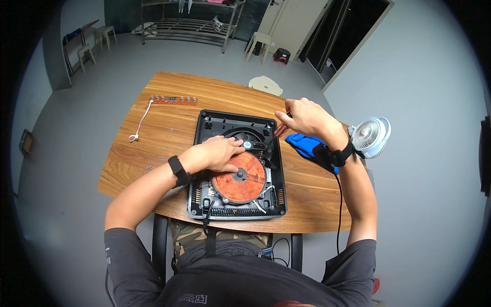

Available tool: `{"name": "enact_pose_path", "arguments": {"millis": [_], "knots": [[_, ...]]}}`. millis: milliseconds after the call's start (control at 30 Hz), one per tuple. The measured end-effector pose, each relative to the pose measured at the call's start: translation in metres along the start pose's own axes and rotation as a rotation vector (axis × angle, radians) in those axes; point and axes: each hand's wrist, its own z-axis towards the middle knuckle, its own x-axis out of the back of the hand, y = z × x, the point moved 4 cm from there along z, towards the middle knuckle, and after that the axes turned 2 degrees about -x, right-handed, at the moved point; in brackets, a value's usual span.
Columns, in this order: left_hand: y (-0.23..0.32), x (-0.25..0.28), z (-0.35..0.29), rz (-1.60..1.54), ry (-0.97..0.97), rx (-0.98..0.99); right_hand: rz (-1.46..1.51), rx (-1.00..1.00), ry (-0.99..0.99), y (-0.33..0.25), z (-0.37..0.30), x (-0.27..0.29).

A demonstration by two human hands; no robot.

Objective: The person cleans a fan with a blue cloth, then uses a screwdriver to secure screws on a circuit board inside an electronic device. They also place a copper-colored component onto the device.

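An opened induction cooker (280,169) lies on the table in front of me, its black shell holding a round copper coil (250,187) and a black fan behind it. My left hand (219,153) lies over the coil's far left edge and the fan, fingers stretched out. At the cooker's far right corner, my right hand (306,118) is closed around a red-handled tool (280,131). The tool points down toward the shell's right wall. Its working end is too small to make out, so I cannot tell its exact kind.
On the wooden table (133,163) lie a red circuit strip (173,100) with a white cable, a few tiny loose parts, and a blue cloth item (304,146) right of the cooker. A small white fan (369,137) stands at the right edge. A stool (265,85) is beyond the table.
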Motion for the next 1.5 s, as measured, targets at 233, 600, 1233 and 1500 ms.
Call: {"name": "enact_pose_path", "arguments": {"millis": [233,600,1233,1500], "knots": [[0.000,-0.002,0.004,0.000,0.002,-0.017,0.169,0.200,0.067,0.008,0.000,-0.005],[-0.002,-0.003,0.004,-0.003,0.023,-0.010,0.176,0.174,-0.020,0.009,-0.008,0.003],[0.000,-0.001,0.003,-0.003,0.035,-0.023,0.149,0.198,-0.032,0.005,-0.009,0.002],[-0.002,-0.001,-0.001,-0.007,0.043,-0.011,-0.041,-0.029,-0.042,0.000,-0.001,-0.003]]}}
